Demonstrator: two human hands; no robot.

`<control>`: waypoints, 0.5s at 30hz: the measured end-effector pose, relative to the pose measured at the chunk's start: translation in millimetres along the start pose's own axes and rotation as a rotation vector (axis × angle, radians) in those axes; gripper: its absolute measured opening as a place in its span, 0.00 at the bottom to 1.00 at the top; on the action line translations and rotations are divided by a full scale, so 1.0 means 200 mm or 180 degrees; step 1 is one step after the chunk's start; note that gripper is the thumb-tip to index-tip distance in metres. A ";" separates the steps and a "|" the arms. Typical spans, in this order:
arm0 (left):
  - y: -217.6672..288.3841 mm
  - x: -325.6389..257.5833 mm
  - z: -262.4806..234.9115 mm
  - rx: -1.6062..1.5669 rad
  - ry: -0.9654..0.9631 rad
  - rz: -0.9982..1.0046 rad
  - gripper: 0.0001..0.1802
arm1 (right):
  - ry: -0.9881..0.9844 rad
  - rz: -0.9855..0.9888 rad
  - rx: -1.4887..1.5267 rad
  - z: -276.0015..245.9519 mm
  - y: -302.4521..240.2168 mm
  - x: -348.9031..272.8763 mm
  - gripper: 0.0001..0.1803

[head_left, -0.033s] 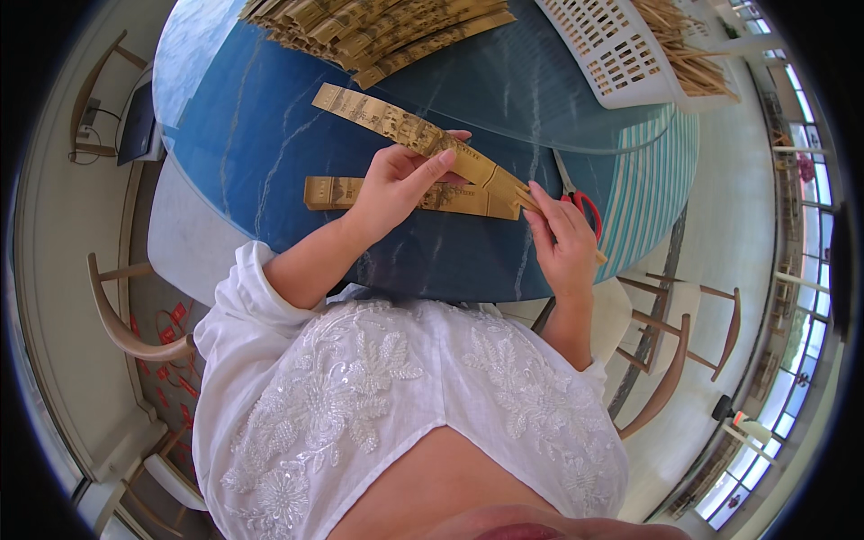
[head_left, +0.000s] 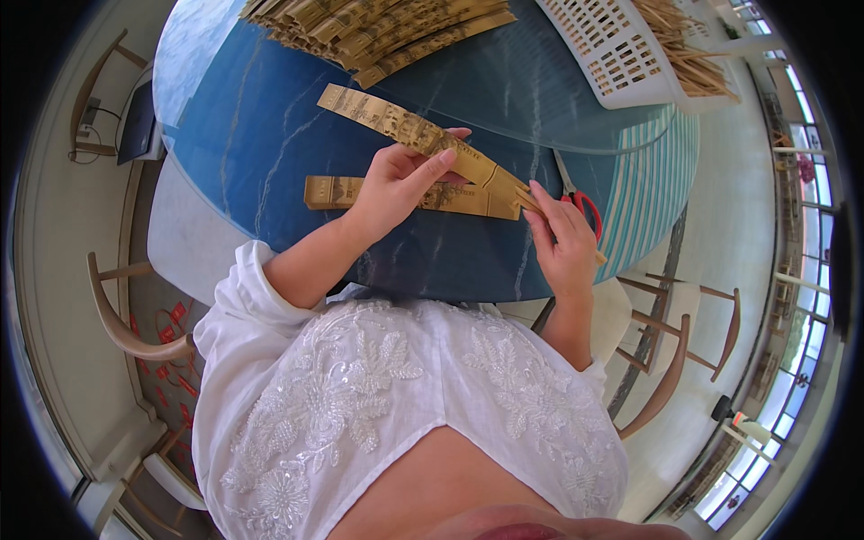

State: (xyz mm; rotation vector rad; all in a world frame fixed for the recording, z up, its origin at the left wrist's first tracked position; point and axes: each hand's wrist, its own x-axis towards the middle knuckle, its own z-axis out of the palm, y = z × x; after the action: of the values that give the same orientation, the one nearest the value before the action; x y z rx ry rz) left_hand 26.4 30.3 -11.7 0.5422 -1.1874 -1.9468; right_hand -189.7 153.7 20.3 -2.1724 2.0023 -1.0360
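Note:
My left hand [head_left: 399, 186] pinches a long gold printed paper chopstick sleeve [head_left: 382, 117] between thumb and fingers, holding it slantwise above the table. In my right hand [head_left: 564, 236] is a pair of wooden chopsticks [head_left: 601, 257], gripped close to the sleeve's lower right end. One end of them lies at the sleeve's mouth; how far inside it reaches, I cannot tell. Beneath my left hand a second gold sleeve [head_left: 331, 192] lies flat on the tabletop, partly covered by that hand and the held sleeve.
A heap of gold sleeves [head_left: 387, 36] lies at the far side of the round blue table [head_left: 270, 171]. At the far right stands a white perforated basket [head_left: 621, 63] with many chopsticks [head_left: 688, 54]. Red-handled scissors [head_left: 589, 211] rest just beyond my right hand. Wooden chairs [head_left: 661, 387] surround the table.
The far end of the held sleeve has shifted very slightly to the right. Both hands keep their places and their grips.

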 end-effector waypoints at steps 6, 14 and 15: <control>-0.03 0.01 0.00 -0.0063 0.0019 0.0217 0.18 | -0.0090 0.0139 0.0009 0.01 0.00 -0.01 0.26; 0.00 0.00 0.02 -0.0249 0.0067 0.0082 0.18 | -0.0072 0.0150 0.0034 0.02 0.00 -0.01 0.26; 0.00 0.00 0.03 -0.0211 0.0069 0.0072 0.17 | -0.0071 0.0164 0.0037 0.01 0.00 -0.01 0.26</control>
State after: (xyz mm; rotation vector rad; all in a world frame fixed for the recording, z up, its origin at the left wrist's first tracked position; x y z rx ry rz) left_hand 22.7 32.9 -8.9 0.5116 -1.1071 -1.9490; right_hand -188.8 154.7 17.2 -2.1052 2.0260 -1.0099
